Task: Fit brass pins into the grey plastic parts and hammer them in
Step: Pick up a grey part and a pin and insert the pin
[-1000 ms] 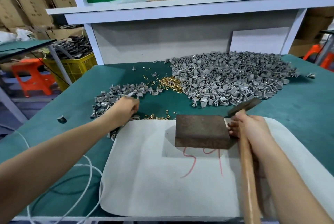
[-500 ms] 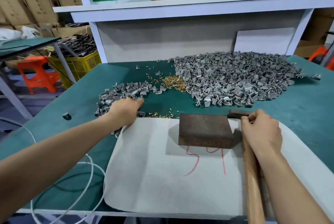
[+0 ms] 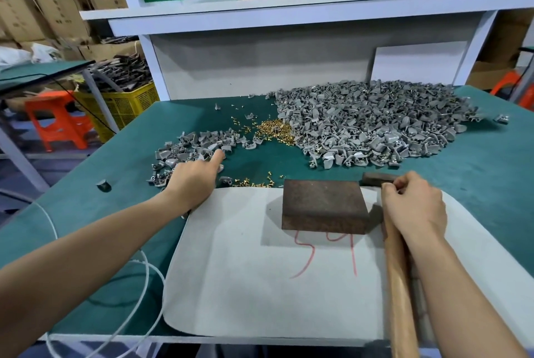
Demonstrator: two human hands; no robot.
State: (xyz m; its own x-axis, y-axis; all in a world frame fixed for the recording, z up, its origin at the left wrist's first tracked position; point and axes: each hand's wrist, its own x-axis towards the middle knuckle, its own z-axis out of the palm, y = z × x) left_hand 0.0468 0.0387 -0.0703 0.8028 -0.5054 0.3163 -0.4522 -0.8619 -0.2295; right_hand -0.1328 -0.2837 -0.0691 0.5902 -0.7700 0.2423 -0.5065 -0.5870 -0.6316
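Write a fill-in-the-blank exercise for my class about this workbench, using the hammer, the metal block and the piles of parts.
1. The right hand grips a hammer with a ____ handle.
2. The rusty metal block sits on a pale mat marked in ____ ink.
3. The left hand touches the smaller pile of grey parts, left of the loose ____ pins.

Missing words: wooden; red; brass.

bare white mat (image 3: 260,285) near edge passable; rusty block (image 3: 323,204) obstructs centre; grey parts (image 3: 370,123) crowd far side.
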